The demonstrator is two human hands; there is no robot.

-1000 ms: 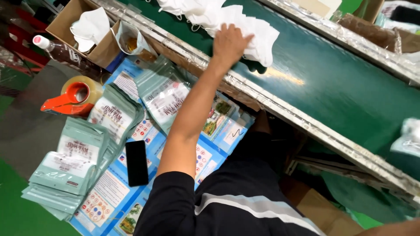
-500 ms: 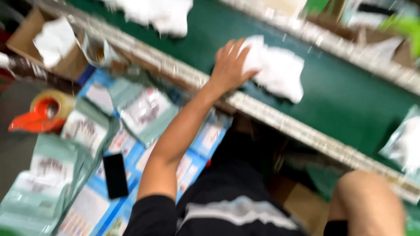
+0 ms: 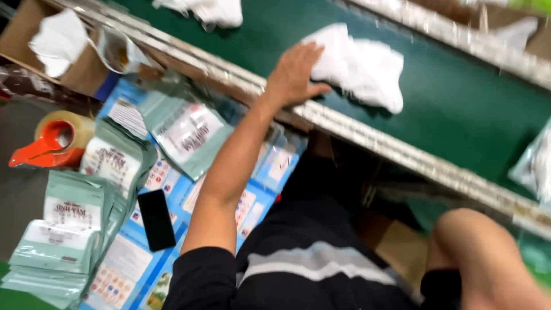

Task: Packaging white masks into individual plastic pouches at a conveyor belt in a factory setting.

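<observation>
The left hand (image 3: 294,74) lies flat on the green belt (image 3: 459,109), fingers spread loosely, their tips touching the near edge of a white cloth (image 3: 359,66); it pinches nothing. The cloth sits crumpled on the belt, just beyond the belt's metal rail (image 3: 367,138). A second white cloth (image 3: 206,10) lies farther along the belt, at the top edge of view. The right hand is out of sight; only a bare right arm (image 3: 476,258) shows below the belt, so its state cannot be told.

On the near side of the rail, under the left forearm, pale green pouches (image 3: 189,135) and blue packets (image 3: 258,201) lie spread on the desk (image 3: 17,189). A black phone (image 3: 156,219) rests on the packets. Farther from the belt stands a tape roll (image 3: 63,135) in an orange dispenser. A cardboard box (image 3: 34,34) holding white cloth sits against the rail.
</observation>
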